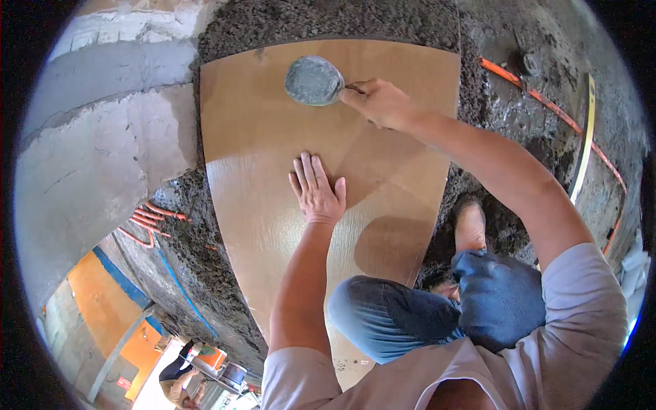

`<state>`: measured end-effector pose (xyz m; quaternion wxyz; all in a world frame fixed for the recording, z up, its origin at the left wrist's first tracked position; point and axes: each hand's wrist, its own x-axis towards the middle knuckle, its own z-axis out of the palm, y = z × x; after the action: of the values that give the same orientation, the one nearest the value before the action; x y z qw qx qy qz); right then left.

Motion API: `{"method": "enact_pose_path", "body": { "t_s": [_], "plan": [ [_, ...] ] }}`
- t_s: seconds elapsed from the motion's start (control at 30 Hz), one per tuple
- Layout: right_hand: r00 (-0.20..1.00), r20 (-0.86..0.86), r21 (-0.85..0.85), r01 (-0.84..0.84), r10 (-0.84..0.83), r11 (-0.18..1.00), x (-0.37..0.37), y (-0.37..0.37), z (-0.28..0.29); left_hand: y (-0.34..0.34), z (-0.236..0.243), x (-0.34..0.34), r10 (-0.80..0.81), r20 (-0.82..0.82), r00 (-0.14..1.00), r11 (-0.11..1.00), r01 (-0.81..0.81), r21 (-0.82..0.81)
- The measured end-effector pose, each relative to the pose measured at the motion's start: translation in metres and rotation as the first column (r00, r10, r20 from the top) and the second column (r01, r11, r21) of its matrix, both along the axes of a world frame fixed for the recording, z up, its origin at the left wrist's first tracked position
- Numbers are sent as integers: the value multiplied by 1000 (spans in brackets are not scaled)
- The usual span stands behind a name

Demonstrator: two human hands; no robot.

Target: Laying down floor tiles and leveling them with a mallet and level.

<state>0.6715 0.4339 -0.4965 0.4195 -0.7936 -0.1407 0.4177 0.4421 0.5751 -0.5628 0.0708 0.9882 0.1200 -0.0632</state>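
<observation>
A large glossy tan tile lies on a bed of dark, crumbly mortar in front of me. My left hand rests flat on the middle of the tile, fingers stretched out, holding nothing. Near the tile's far edge, my right hand is closed round the short visible part of a handle. The round grey head of this rubber mallet is over the tile; whether it touches the surface I cannot tell. My right hand covers the rest of the handle.
Dark mortar surrounds the tile. Orange conduits and a blue one come out at left, beside a grey wall. At right lie an orange pipe and a yellow level. Another person is at lower left.
</observation>
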Motion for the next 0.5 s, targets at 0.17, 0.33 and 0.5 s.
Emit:
{"method": "enact_pose_path", "body": {
  "t_s": [0.17,0.33,0.5],
  "plan": [
    [993,113,141,21,-37,990,1,20,7,3,1,-4,-5,24,1000,1000,5,-10],
    [995,30,36,-95,94,995,13,63,14,0,-1,-2,-3,23,1000,1000,3,-22],
    [970,239,245,-103,43,964,-1,128,-6,1,-1,-2,6,26,1000,998,-4,-55]
  ]
}}
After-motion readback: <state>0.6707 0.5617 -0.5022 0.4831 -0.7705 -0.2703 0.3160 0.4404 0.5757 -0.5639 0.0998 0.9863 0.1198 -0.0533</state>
